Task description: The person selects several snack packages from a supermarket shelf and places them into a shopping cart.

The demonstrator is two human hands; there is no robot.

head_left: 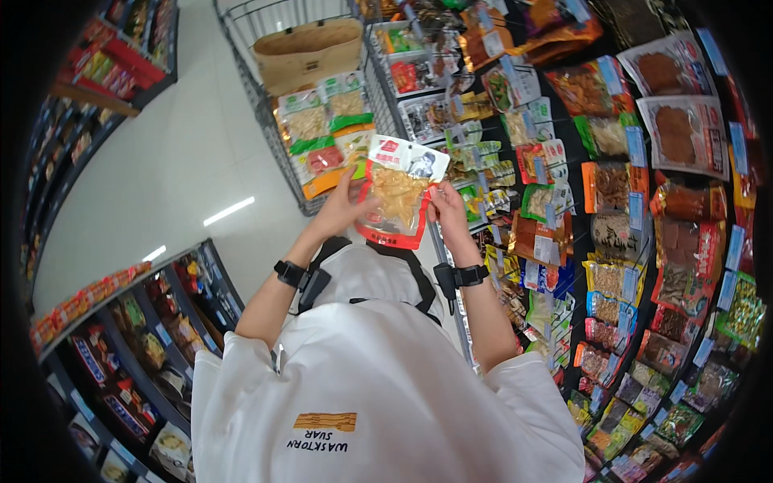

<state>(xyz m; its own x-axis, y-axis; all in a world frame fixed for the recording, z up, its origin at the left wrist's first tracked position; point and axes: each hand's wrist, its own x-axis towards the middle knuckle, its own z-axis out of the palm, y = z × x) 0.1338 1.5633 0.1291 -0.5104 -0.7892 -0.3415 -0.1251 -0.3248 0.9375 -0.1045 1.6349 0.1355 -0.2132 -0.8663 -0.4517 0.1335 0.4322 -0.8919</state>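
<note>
One clear-fronted food pouch (398, 193), white at the top, red along the lower edge, pale yellow pieces inside: we hold it upright between both hands, the left hand (342, 205) closed on its left side, the right hand (448, 211) pinching its right edge. Black wristbands, two: left wristband (291, 274) and right wristband (467, 275), each just behind its hand. White shirt (403, 362), one, behind both hands. Beyond the left hand, we list one wire cart (385, 101), containing packs with green bands (306, 127) and, farther off, one brown bag (310, 60), open at the top. Right of the right hand, a display of hanging packets (612, 193), many colours. Left of the left hand, pale floor (193, 177); left and behind it, a row of small red-and-orange packets (88, 302) above dark shelves.
</note>
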